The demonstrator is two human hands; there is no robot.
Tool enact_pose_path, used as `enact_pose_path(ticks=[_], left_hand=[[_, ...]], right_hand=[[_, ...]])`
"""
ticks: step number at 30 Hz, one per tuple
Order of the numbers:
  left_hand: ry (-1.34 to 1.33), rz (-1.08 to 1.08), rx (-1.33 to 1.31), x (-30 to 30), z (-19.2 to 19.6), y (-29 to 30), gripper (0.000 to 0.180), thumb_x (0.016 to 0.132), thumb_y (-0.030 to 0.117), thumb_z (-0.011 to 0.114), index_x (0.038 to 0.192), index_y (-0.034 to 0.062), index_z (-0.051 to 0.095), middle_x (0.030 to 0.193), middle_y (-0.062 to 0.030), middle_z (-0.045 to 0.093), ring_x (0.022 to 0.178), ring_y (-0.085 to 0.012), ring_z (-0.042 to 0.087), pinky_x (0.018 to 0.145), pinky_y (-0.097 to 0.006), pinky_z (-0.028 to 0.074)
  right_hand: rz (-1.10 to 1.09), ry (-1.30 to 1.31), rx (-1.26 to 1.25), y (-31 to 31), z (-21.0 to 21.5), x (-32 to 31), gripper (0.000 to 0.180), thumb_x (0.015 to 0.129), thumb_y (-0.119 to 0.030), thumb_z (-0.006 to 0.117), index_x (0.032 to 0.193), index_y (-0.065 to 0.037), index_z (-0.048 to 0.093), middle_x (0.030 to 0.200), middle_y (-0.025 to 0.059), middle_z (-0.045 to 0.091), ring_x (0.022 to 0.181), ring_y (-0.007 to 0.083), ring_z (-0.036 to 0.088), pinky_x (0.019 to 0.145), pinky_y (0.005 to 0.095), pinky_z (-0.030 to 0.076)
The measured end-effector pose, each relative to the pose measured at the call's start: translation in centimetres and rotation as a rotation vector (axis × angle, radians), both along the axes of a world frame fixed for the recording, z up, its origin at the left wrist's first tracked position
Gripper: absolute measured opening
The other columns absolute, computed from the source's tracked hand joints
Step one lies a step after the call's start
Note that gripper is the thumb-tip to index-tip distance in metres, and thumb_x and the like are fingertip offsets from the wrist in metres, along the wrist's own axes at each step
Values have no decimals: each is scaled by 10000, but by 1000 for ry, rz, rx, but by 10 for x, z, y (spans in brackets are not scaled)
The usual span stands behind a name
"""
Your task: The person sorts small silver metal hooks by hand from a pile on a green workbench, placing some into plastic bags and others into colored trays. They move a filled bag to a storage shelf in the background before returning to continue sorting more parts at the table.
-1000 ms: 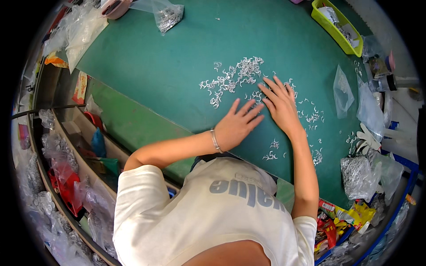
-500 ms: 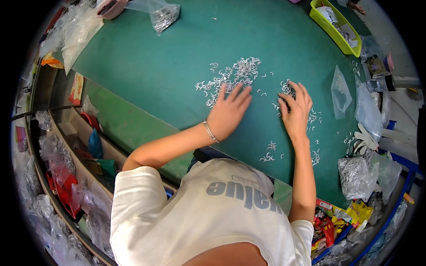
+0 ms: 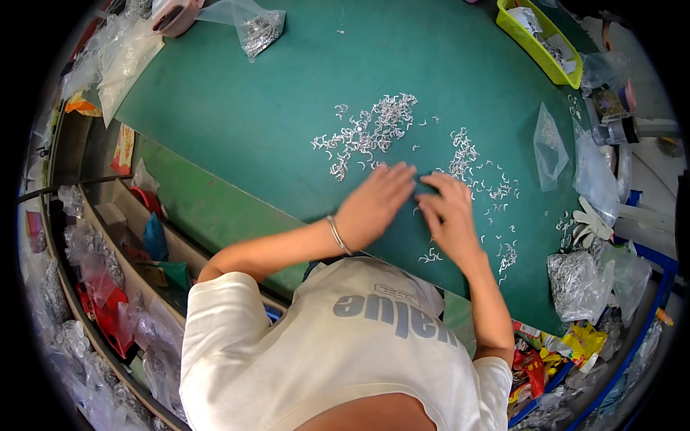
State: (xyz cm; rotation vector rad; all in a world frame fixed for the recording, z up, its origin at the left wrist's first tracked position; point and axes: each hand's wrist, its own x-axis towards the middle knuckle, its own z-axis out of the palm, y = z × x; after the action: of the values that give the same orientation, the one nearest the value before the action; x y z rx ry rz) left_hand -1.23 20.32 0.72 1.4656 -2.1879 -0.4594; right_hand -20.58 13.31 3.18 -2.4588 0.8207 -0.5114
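Note:
A loose heap of small bent silver metal pieces (image 3: 388, 118) lies on the green tabletop (image 3: 259, 122). My left hand (image 3: 375, 205) is just on the near side of that heap, palm down, its slightly blurred fingers stretched out. To its right, my right hand (image 3: 449, 219) hovers low over the table with curved fingers and the thumb apart; nothing shows in its grasp. A few single pieces lie by its thumb. Beyond the right hand spreads a second, narrower group of the same pieces (image 3: 462, 153). Both sets of fingertips point toward each other with a small gap between.
Smaller clusters of pieces (image 3: 507, 253) lie near the right forearm. A yellow-green basket (image 3: 535, 43) stands at the far right, a clear bag of metal parts (image 3: 260, 32) at the far left. A white glove (image 3: 592, 223) and plastic bags (image 3: 575, 284) edge the right side.
My right hand has come left and nearer to me, off the right-hand group. My left hand has drawn back slightly from the large heap. The hands are now closer together.

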Motion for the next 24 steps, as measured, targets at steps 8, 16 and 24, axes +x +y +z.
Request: enact_pose_path(ticks=[8, 16, 24], left_hand=[[197, -263, 110, -44, -4, 36, 493, 785, -28, 501, 1277, -47, 480, 1437, -218, 362, 1364, -349, 326, 1109, -451, 312], [290, 67, 60, -10, 0, 29, 475, 768, -93, 510, 1239, -31, 508, 1368, -193, 448, 1297, -373, 406, 1078, -438, 360], [422, -16, 131, -21, 3, 48, 436, 773, -88, 534, 1198, 8, 559, 1277, -176, 516, 1210, -370, 478, 1026, -446, 383]], right_hand=[[-231, 158, -360, -71, -17, 39, 416, 772, 72, 533, 1135, -86, 660, 1317, 120, 500, 1259, 347, 415, 1030, 495, 322], [-97, 429, -214, 19, 24, -10, 465, 711, 93, 538, 1126, -76, 661, 1397, 152, 408, 1338, 372, 317, 1079, 534, 267], [-82, 57, 157, 2, 17, -8, 397, 769, 73, 559, 1137, -50, 639, 1278, 147, 516, 1239, 343, 437, 1007, 455, 344]])
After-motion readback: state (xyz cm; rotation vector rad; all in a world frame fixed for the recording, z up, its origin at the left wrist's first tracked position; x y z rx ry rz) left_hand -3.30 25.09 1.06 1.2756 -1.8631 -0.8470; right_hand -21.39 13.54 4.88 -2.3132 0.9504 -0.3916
